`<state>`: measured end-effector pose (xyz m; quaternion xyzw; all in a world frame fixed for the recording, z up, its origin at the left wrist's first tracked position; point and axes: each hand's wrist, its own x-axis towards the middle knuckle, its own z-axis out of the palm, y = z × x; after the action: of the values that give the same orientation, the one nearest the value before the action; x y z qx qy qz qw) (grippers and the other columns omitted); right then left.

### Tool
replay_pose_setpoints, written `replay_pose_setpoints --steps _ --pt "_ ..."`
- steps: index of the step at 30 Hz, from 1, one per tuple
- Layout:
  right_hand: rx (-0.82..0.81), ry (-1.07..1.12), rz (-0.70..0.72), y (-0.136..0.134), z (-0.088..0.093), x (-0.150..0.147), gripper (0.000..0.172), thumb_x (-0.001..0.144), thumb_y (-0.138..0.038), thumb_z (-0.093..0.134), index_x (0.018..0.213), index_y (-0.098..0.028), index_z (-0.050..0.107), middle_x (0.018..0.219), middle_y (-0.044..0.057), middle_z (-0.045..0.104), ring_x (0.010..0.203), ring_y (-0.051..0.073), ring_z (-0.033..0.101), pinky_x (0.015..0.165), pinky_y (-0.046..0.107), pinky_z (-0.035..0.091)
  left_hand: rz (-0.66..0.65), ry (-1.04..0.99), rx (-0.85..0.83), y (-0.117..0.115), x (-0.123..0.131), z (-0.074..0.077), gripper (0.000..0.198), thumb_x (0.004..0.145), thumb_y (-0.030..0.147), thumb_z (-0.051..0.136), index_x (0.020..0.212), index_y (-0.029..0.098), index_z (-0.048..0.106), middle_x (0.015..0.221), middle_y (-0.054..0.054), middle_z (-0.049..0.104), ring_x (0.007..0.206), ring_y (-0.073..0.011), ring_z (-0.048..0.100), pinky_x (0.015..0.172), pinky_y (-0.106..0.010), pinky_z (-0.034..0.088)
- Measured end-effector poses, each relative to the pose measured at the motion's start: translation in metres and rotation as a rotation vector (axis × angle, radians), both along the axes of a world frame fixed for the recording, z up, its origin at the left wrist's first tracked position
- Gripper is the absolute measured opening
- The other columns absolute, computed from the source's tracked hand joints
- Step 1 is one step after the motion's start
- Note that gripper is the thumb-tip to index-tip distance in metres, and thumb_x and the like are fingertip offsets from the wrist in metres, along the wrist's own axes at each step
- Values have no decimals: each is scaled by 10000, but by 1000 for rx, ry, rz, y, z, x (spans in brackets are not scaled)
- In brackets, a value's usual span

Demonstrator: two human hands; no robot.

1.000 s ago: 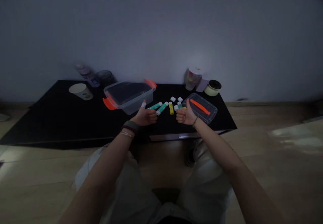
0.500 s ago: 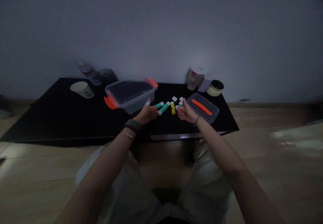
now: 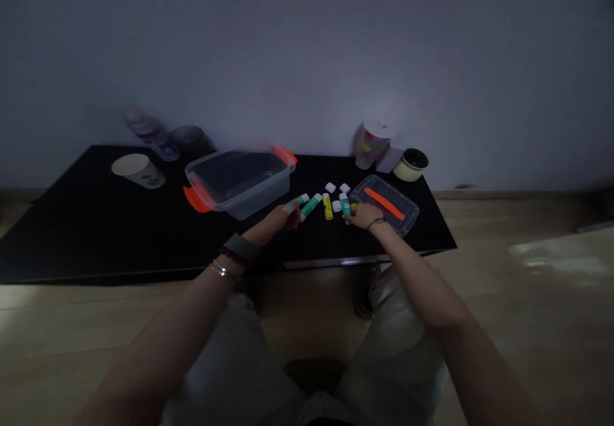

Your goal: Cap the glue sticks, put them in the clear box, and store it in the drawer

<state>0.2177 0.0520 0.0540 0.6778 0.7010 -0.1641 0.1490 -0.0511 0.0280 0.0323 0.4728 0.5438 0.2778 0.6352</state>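
My left hand [image 3: 284, 217] has its fingers curled and its thumb along the top, at the near left end of a green glue stick [image 3: 302, 199]. What lies inside those fingers is hidden. Another green glue stick [image 3: 311, 207] rests just right of it, then a yellow glue stick [image 3: 327, 207]. My right hand [image 3: 365, 214] bends down with its fingertips closed at the lower end of a third green glue stick [image 3: 345, 204]. A yellow piece [image 3: 354, 208] shows behind its knuckles. White caps [image 3: 330, 187] lie around the sticks.
A clear box with orange latches [image 3: 259, 199] stands behind my left hand. Its lid with an orange handle [image 3: 410, 212] lies at right. Along the back are a plastic cup [image 3: 370, 148], a cream pot [image 3: 407, 171] and a bottle [image 3: 156, 138]. A paper cup [image 3: 148, 175] tips at left.
My right hand has shifted right and turned downward, uncovering more of the green glue stick. My left hand has moved slightly lower, still beside the glue sticks. The view has shifted slightly.
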Motion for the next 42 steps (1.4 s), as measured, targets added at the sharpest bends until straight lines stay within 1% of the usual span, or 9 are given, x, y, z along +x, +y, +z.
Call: replay_pose_setpoints --steps 5,13,17,21,27,30,33,38,42 --pt "-25 31 -1 2 -1 -2 516 911 -557 563 1214 -159 688 1225 185 697 1133 322 667 859 355 497 53 -32 -57 -3 11 2 515 892 652 483 717 177 579 653 -27 569 566 -125 533 549 -261 385" --pt "113 341 -56 -10 24 -1 524 958 -596 479 810 -153 717 833 110 724 805 213 685 652 265 412 72 -42 -55 -8 9 1 610 785 729 578 998 171 700 966 -72 710 812 -179 658 669 -267 460" --pt "53 738 201 -32 19 -31 470 991 -516 481 780 -143 674 694 26 658 645 124 582 592 226 362 56 -198 -40 -21 16 10 681 723 726 682 1161 205 676 1209 -115 696 1085 -273 660 862 -368 506" --pt "-47 859 405 -39 14 -53 390 1011 -463 483 939 -143 693 776 16 685 702 124 598 654 224 400 109 -375 7 -35 24 24 638 747 643 744 1174 176 658 1176 -122 705 1097 -276 663 967 -427 505" --pt "372 336 294 -5 7 -35 322 1021 -299 466 1231 -157 665 1178 134 664 1111 237 580 893 308 431 210 -324 20 -40 25 33 543 804 553 744 1164 164 627 1022 -113 737 1031 -270 696 908 -409 535" --pt "339 140 326 7 -5 -26 410 973 -252 536 1372 -177 592 1285 155 612 1240 292 502 986 367 415 208 -231 8 -39 22 31 483 833 563 705 1089 162 623 948 -101 734 960 -255 702 826 -370 536" --pt "257 91 337 12 -13 -24 368 956 -275 572 1303 -166 630 1282 158 615 1261 312 488 1001 384 415 191 -213 -1 -37 21 30 426 840 550 697 991 162 606 885 -70 708 876 -220 696 761 -326 523" --pt "252 259 192 15 -11 -21 279 887 -224 676 1143 -127 618 1135 146 673 1104 254 584 926 333 438 179 -241 -20 -37 24 30 407 838 538 698 942 170 561 749 -2 618 688 -143 625 705 -295 513" --pt "139 810 -30 11 -2 -22 333 855 -373 713 1059 -163 555 861 9 652 732 128 585 690 249 443 57 -264 -54 -43 28 36 456 833 601 673 938 168 572 695 18 562 616 -112 556 663 -278 501"
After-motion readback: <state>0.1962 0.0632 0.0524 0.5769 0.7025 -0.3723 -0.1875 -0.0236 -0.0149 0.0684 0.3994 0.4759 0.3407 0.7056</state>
